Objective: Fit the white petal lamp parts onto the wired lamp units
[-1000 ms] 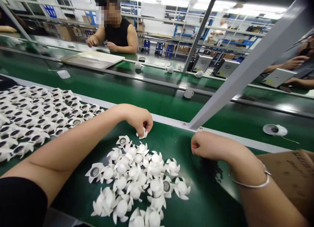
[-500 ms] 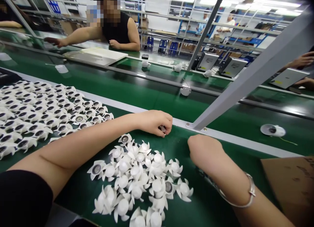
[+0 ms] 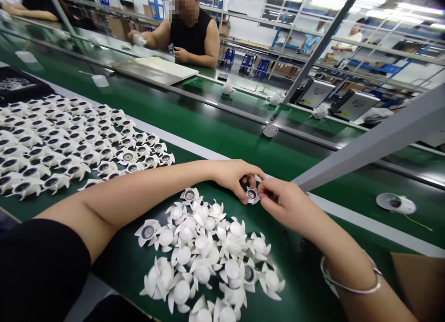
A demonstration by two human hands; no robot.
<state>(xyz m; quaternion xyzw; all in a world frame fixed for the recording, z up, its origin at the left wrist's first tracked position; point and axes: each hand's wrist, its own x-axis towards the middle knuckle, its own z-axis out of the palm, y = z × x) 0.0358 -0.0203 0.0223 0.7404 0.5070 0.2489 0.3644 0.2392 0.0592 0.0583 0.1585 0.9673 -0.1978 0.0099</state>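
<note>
Between the thumb and fingers of my left hand [image 3: 233, 176] is a small white fan impeller [image 3: 252, 196], its dark hub with a metal-looking centre facing up. Close against its right side is my right hand [image 3: 287, 202], thumb and fingertips pinched together. What sits in that pinch, if anything, is hidden. Below both hands lies a loose pile of white impellers [image 3: 201, 243], most with their domed side up. One impeller [image 3: 189, 195] with its hub showing rests at the top of the pile, under my left forearm.
Rows of impellers [image 3: 66, 146], hubs up, cover the left of the green table. A grey slanted post [image 3: 368, 136] rises beyond my right hand. A white housing [image 3: 396, 203] lies on the green belt [image 3: 194, 123]. Cardboard [image 3: 413, 275] stands at right. A co-worker [image 3: 193, 34] sits opposite.
My right hand has moved in beside my left hand, its fingertips now at the impeller. My left hand has opened its grasp somewhat, showing the impeller's hub. The view has shifted.
</note>
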